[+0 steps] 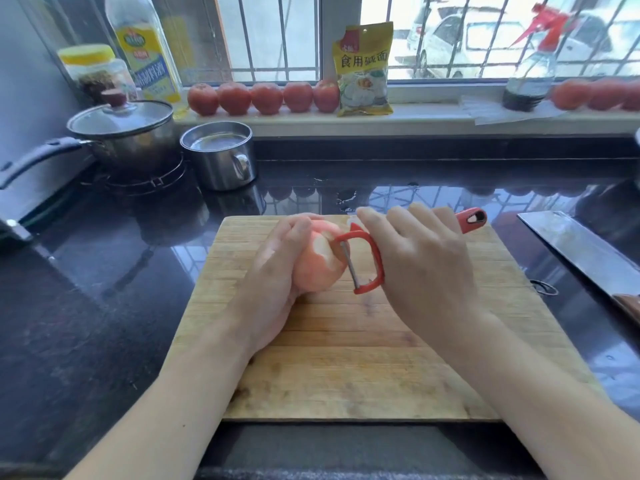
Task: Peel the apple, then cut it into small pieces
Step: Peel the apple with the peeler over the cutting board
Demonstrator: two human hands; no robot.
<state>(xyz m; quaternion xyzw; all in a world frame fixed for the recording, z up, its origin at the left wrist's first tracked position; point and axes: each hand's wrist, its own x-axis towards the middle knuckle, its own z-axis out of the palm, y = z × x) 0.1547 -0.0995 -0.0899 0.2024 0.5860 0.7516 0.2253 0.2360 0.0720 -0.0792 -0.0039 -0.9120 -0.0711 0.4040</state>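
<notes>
Cutting board (346, 375) lies center-bottom on the desk (86, 323). Over the board's upper middle, left hand (273, 271) holds the apple (320, 268); peeler (367, 261) touches the apple's right side, in the right hand (422, 268). Cleaver (581, 251) right of the board. Lidded pot (124, 133) upper left, metal cup (221, 154) just right of it. Tomatoes (263, 97) and packet (365, 69) on the windowsill behind.
</notes>
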